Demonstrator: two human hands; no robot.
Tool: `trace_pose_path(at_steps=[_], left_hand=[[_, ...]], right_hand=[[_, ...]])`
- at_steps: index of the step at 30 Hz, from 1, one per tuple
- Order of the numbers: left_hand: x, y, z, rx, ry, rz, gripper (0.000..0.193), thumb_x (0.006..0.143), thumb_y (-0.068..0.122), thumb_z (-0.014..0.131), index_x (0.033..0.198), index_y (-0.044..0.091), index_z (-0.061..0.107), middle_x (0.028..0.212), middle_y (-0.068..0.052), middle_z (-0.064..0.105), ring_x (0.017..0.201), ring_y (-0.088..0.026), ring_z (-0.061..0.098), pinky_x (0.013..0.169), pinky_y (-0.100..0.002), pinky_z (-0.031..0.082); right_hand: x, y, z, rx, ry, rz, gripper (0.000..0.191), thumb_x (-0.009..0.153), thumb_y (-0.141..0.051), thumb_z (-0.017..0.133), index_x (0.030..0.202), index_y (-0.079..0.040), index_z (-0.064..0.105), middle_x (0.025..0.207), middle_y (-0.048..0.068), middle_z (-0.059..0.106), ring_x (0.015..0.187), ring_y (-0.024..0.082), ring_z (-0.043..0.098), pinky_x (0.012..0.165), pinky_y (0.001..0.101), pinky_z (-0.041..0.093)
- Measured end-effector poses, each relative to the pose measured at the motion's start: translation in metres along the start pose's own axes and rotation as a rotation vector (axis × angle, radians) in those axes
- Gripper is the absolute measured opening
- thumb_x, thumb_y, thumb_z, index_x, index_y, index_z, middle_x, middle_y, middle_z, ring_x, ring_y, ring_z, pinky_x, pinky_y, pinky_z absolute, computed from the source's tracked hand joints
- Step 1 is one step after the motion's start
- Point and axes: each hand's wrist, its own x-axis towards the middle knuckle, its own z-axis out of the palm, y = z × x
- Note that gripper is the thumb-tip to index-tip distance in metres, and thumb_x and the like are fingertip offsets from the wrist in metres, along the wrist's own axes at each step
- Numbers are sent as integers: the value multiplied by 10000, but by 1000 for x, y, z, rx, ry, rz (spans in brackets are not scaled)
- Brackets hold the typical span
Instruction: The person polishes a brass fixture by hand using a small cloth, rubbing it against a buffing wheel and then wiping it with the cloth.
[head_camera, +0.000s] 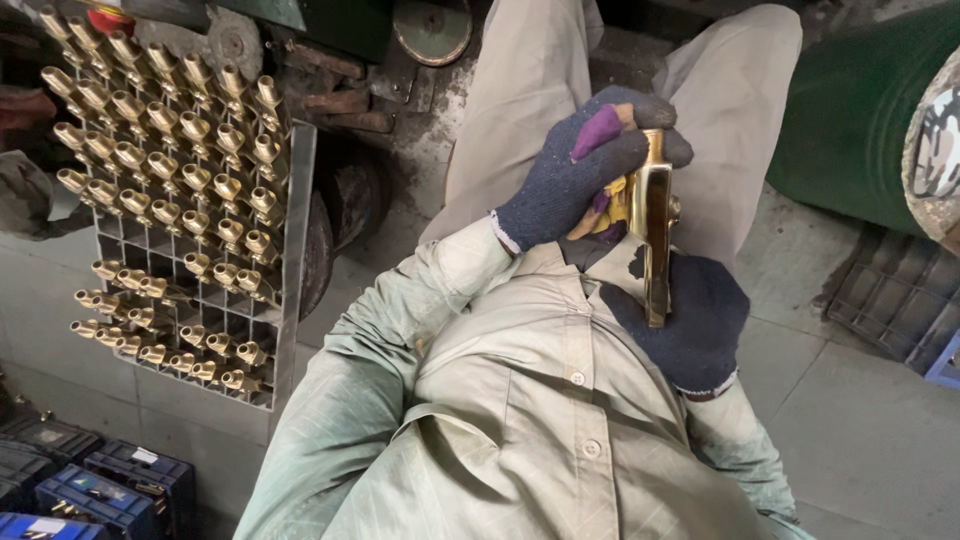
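In the head view, a long, polished, gold-coloured brass fitting (655, 225) is held upright in front of the chest, between the knees of a seated person in a pale green work shirt (520, 400) and beige trousers (540, 90). The left hand (585, 165), in a dark blue knitted glove with a worn purple patch, is closed over the upper end of the fitting, the fingers being curled around its top, apparently so that the piece is steadied from above. The right hand (690, 320), in a similar dark glove, is wrapped under and behind the lower end, so that the weight seems to be carried there and the flat shiny face is left turned towards the eyes. Well apart to the left, a grey metal grid rack (290, 250) is stood at a slant on the floor, and many small brass tap parts (170, 170) are set one to a cell, probably so that their surfaces are kept from knocking together. Dark blue plastic crates (100, 490) are seen at the lower left, and a dark green cylinder (860, 110) lies at the upper right.
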Motion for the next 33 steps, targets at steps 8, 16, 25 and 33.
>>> trace_pose_path(at_steps=[8, 16, 25, 33], left_hand=[[4, -2, 0, -246, 3, -44, 291, 1089, 110, 590, 1350, -3, 524, 1217, -229, 673, 1151, -249, 664, 1034, -389, 543], [10, 3, 4, -387, 46, -150, 360, 1055, 70, 523, 1413, 44, 493, 1305, -236, 640, 1116, -276, 664, 980, -428, 587], [10, -14, 5, -489, 45, -137, 380, 1080, 126, 573, 1443, 41, 499, 1262, -234, 654, 1081, -290, 678, 940, -447, 596], [8, -17, 3, -502, 42, -116, 361, 1091, 126, 568, 1438, 49, 508, 1233, -226, 657, 1054, -284, 674, 904, -434, 595]], right_hand=[[1, -4, -10, 830, -213, 456, 651, 747, -153, 815, 1310, 31, 545, 939, 59, 719, 838, 146, 697, 760, 312, 569], [0, -11, -11, 610, -65, 591, 609, 849, 29, 756, 1435, 39, 589, 929, 84, 724, 825, 148, 688, 799, 291, 577], [-1, -22, -22, 529, -106, 562, 765, 759, -60, 876, 1450, 5, 553, 1027, 81, 771, 941, 128, 750, 867, 289, 585], [2, -23, -23, 530, -113, 525, 768, 766, -66, 878, 1455, 7, 547, 1017, 87, 771, 953, 135, 749, 880, 299, 587]])
